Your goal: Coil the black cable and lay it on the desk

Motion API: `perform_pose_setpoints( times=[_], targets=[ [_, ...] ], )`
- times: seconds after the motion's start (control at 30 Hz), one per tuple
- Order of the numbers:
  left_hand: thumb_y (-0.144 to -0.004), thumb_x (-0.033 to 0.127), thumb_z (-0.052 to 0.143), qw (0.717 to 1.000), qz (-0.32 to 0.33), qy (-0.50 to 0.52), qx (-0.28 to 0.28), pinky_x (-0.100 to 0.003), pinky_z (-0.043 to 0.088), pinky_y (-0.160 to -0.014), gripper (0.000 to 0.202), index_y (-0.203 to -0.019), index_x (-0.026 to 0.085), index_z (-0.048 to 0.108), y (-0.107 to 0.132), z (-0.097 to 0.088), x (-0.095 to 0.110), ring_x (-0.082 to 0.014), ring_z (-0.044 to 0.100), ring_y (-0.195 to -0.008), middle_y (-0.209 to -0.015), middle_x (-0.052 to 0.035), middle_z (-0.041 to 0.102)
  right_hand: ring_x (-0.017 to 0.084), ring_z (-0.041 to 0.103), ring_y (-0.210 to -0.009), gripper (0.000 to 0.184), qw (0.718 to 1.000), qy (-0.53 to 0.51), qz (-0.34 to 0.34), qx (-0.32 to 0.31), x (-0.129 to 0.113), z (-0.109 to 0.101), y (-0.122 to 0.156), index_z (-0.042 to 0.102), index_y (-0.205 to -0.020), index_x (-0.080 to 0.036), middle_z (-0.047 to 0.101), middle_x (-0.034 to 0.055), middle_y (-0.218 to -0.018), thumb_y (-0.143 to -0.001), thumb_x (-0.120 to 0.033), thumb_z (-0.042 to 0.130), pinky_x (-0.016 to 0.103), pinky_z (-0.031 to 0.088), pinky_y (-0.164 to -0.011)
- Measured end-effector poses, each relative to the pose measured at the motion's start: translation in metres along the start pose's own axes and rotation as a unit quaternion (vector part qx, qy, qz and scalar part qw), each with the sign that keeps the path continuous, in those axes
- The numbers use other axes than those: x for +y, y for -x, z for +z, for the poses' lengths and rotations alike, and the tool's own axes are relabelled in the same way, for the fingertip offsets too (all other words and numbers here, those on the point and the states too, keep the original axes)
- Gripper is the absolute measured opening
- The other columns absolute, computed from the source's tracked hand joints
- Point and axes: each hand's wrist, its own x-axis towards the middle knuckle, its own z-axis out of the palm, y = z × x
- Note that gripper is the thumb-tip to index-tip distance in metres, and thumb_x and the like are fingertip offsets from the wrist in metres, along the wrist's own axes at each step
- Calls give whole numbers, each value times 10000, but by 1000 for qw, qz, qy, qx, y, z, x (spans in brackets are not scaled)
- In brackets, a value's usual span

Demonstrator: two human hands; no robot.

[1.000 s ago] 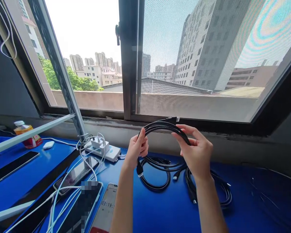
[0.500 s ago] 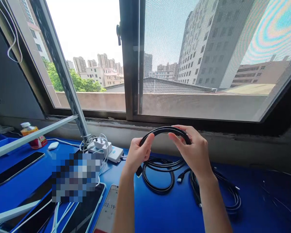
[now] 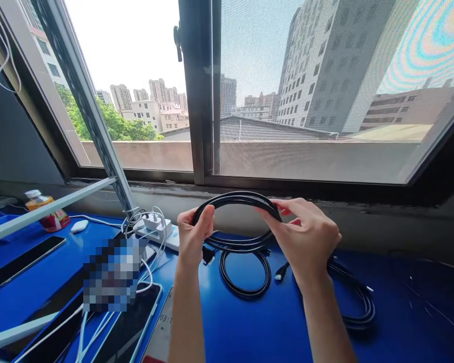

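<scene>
Between my hands a black cable (image 3: 237, 247) is wound in a coil, held up above the blue tabletop. My left hand (image 3: 192, 234) is closed around the coil's left side, with the thumb over it. On the coil's upper right side, my right hand (image 3: 306, 232) pinches the strands between thumb and fingers. A dark connector (image 3: 208, 255) hangs just below my left hand. Behind and beneath lies another coiled black cable (image 3: 245, 293) on the table. To its right a cable plug (image 3: 281, 273) rests near my right wrist, and a further cable coil (image 3: 357, 322) is partly hidden by my forearm.
At left are a white power strip (image 3: 174, 238) with chargers, a bottle (image 3: 47, 209), a dark phone (image 3: 24, 262) and a phone with a lit screen (image 3: 161, 322). A metal frame (image 3: 87, 96) stands before the window. Cable ties (image 3: 433, 307) lie at right.
Both hands have shifted slightly; the left has moved leftward with the coil. The held coil now shows as a wider, more open loop, and the view has turned a little.
</scene>
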Motion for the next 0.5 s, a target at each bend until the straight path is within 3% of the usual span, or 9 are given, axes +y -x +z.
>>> perform_pose_setpoints(
  times=[0.1,0.2,0.33,0.4,0.5],
  targets=[
    [-589,721,699,1000,6,8,11,-219,109,-360,686,-414,181,313,-1,-2,-3,-24,186,-357,-396,80,219,102,440,-425,499,998,-52,14,-31,-5,-5,-3,612,-536,-200,545,-2,-503,-763,-644,627,247,310,-431],
    [-599,721,692,999,16,16,29,-212,105,-358,675,-449,185,311,-2,-2,-7,-20,177,-354,-411,90,216,58,254,-372,578,984,-131,67,-105,-12,-10,-4,436,-426,-185,347,-44,-396,-736,-612,672,239,213,-388],
    [-598,712,701,999,17,30,32,-194,107,-352,672,-481,189,294,-4,0,-12,-17,175,-360,-423,98,208,48,188,-420,658,950,-211,151,-173,-18,-15,-4,256,-410,-178,206,-49,-423,-747,-570,663,225,172,-400],
    [-613,697,703,999,-1,40,3,-185,111,-346,658,-490,190,302,-5,1,-14,-15,187,-351,-418,100,216,51,219,-421,636,918,-247,204,-234,-18,-17,-6,294,-405,-180,245,-44,-420,-725,-579,673,217,197,-400],
    [-605,711,697,996,-36,69,-47,-175,113,-333,662,-481,190,309,-5,3,-16,-11,201,-329,-399,104,210,68,326,-395,565,819,-333,277,-375,-19,-21,-12,496,-458,-167,422,-3,-436,-691,-655,657,213,269,-381]
  ],
)
